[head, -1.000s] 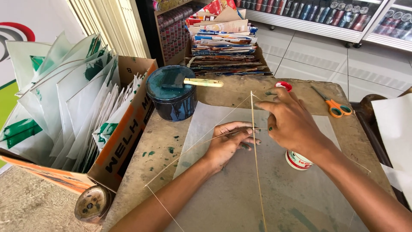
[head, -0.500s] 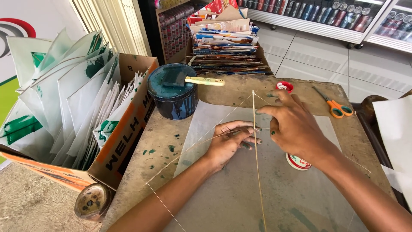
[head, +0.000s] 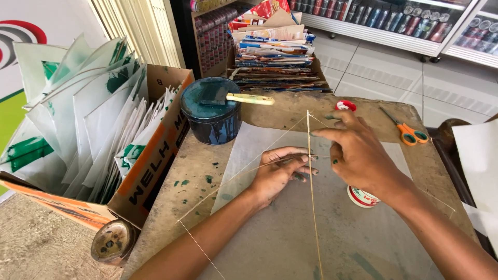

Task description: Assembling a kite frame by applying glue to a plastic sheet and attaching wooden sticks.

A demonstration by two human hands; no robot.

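A translucent sheet of thin paper (head: 290, 228) lies flat on the worn table (head: 197, 176). On it run a straight thin stick (head: 313, 202) and a bowed thin stick (head: 233, 179) that cross near my hands. My left hand (head: 280, 173) lies palm down on the paper, its fingertips pressing on the crossing of the sticks. My right hand (head: 358, 153) hovers just right of the straight stick, index finger and thumb pinching it near its upper part. A small white and red jar (head: 361, 197) sits under my right wrist.
A dark blue paint tin (head: 210, 119) with a foam brush (head: 244, 97) across its top stands at the back left. Orange-handled scissors (head: 407, 129) and a red lid (head: 345, 106) lie at the back right. A cardboard box (head: 155, 155) of white-and-green kites stands left; a rusty tin (head: 111, 242) sits below it.
My right hand has shifted slightly along the straight stick; the left hand stays pressed on the crossing. The view has tilted a little.
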